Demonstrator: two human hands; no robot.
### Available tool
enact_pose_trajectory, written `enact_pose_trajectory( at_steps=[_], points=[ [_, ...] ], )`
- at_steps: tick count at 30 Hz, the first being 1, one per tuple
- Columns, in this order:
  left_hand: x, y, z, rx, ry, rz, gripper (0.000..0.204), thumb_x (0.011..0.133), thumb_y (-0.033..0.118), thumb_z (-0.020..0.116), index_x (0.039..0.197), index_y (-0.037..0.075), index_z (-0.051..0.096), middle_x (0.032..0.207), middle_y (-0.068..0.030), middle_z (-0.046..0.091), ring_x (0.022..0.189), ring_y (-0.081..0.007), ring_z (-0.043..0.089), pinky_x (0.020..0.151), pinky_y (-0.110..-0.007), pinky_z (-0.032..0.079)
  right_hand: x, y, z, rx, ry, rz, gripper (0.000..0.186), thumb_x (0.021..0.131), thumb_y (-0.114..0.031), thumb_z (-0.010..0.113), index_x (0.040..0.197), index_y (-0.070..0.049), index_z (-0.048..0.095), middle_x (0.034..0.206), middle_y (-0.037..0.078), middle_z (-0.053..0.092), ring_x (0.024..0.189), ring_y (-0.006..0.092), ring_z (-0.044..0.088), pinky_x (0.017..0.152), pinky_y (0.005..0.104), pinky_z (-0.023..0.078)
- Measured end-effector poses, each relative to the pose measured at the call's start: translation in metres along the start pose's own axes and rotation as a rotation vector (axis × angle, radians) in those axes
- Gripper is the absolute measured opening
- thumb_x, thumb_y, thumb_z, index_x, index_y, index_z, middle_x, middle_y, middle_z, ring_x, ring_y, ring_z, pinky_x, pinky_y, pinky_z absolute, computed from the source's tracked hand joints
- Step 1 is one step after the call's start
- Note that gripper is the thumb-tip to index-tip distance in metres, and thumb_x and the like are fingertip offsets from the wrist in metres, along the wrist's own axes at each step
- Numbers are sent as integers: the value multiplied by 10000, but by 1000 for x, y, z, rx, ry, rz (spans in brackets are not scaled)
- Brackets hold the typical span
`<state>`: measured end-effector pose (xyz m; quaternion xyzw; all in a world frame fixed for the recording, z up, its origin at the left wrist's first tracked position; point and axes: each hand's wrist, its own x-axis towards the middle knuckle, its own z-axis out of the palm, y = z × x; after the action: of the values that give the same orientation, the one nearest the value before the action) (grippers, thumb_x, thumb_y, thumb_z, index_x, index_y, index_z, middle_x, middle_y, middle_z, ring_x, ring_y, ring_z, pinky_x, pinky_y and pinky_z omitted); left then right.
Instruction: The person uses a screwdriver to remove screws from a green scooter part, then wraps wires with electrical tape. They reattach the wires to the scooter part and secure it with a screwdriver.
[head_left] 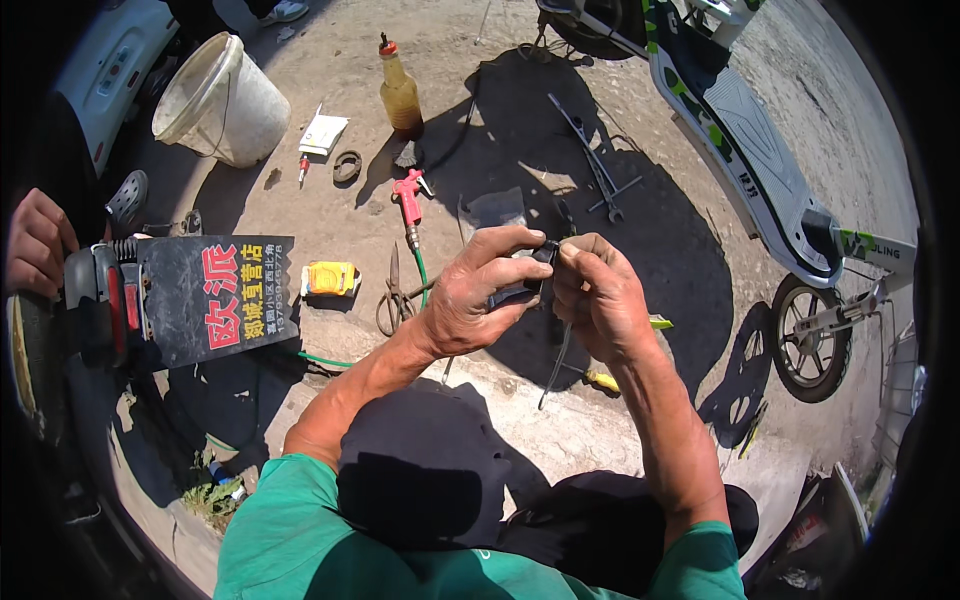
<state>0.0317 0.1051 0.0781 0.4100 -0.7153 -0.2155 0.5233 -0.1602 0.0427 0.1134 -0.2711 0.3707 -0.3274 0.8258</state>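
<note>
In front of me my left hand [485,285] and my right hand [605,290] meet, both closed, pinching a small black part [548,251] between the fingertips. Its exact kind is too small to make out. A thin grey cable [557,368] hangs below my right hand. Left of my left hand, scissors [394,295] lie on the ground. A red air blow gun [409,200] on a green hose lies beyond them. Below my right hand is a yellow-handled tool [602,381], partly hidden.
An electric scooter [745,150] stands at the right. Wrenches [592,165], an amber bottle [402,95], a black ring [346,167], a yellow packet [331,279] and a white bucket [235,105] are around. At left, another person's hand [40,245] is near a printed mud flap [180,300].
</note>
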Motion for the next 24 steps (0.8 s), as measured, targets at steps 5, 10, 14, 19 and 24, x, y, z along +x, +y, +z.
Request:
enact_pose_trajectory(
  at_steps=[5,10,14,19,24],
  points=[
    [6,7,-9,13,-38,-48,300,813,8,804,1094,66,718,1345,-163,575,1221,-290,617,1032,-397,520,-2,2,-2,-159,-7,-49,149,1014,-177,658,955,-81,560,715,-52,456,550,43,359,481,231,289],
    [17,2,-11,-222,16,-309,459,825,80,800,1261,63,658,1241,-113,641,1239,-271,600,1070,-425,480,-1,7,-2,-264,-89,-101,145,992,-138,680,945,-52,573,722,-32,534,529,31,410,455,219,308],
    [14,-7,-17,-118,-204,-361,603,876,101,753,1443,45,556,1251,-120,657,1102,-207,658,950,-350,537,-3,11,0,-286,-99,-93,144,996,-139,672,951,-55,564,712,-34,513,531,35,399,462,220,305],
    [16,-1,-13,-222,-164,-567,625,916,122,749,1486,43,505,1190,-101,668,1019,-170,661,835,-320,554,0,12,-6,-276,-94,-82,156,1004,-157,662,953,-67,545,701,-36,467,530,43,366,465,228,289],
    [11,-16,-10,-893,-70,-709,678,900,136,803,1483,17,477,1270,-117,622,1123,-196,648,936,-312,566,2,13,-6,-315,-110,-77,161,1010,-160,666,961,-70,541,715,-35,484,535,40,381,468,219,301]
  ],
)
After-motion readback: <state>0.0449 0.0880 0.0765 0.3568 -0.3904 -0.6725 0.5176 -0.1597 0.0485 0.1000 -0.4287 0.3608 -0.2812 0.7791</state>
